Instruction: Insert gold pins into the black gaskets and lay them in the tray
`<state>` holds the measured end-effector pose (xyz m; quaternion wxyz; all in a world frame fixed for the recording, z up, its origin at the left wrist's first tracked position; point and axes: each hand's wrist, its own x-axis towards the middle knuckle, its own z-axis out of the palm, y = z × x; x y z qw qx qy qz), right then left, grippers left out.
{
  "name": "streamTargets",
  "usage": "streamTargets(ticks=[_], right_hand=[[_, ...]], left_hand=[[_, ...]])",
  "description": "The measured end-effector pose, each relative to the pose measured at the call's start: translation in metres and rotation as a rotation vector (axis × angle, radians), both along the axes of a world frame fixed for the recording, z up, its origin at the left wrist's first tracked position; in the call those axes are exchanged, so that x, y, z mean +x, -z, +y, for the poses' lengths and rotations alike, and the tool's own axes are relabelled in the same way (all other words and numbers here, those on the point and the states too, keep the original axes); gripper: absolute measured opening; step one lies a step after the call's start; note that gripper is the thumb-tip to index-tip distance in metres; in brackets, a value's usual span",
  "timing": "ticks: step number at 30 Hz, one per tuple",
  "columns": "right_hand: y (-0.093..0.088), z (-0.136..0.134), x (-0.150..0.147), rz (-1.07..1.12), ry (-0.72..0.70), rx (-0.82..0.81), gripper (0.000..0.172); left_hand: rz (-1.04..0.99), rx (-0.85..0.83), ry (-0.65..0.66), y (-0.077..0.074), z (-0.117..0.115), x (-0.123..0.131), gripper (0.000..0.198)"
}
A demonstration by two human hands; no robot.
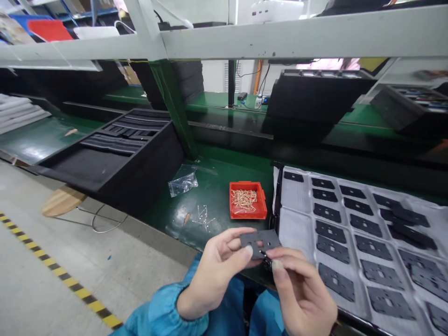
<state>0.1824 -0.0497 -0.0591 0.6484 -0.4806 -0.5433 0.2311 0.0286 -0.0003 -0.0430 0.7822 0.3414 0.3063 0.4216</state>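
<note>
Between thumb and fingers, my left hand (224, 266) grips a flat black plate (259, 240) with several cut-outs. My right hand (301, 284) pinches a small dark part (267, 262) against the plate's lower right edge; its kind is too small to tell. Just beyond the hands, a red box (248, 213) holds many thin, pale gold pins (244, 199). Several silvery pins (203, 218) lie loose on the green bench (168, 217) to the left of the box.
At the right, a white compartmented tray (296, 203) holds several similar black plates (331, 232). A clear plastic bag (183, 183) lies on the bench. Left of it stands a large black foam box (140, 172), near a green upright post (175, 107). A wooden stool (63, 200) is below.
</note>
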Motion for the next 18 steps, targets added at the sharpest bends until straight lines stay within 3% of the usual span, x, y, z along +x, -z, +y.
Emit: streamTargets(ticks=[2, 6, 11, 18], right_hand=[[0.0, -0.004, 0.002, -0.08, -0.013, -0.044, 0.016], [-0.008, -0.008, 0.01, -0.105, 0.105, -0.235, 0.005], [-0.023, -0.003, 0.018, 0.03, -0.09, -0.389, 0.009], [-0.028, 0.001, 0.015, 0.009, -0.051, -0.386, 0.013]], left_hand=[[0.097, -0.037, -0.013, -0.002, 0.0, 0.003, 0.036], [0.208, 0.036, 0.056, -0.008, -0.001, 0.002, 0.036], [0.256, 0.145, 0.095, -0.008, -0.001, -0.001, 0.027], [0.299, 0.123, 0.143, -0.004, 0.001, -0.001, 0.029]])
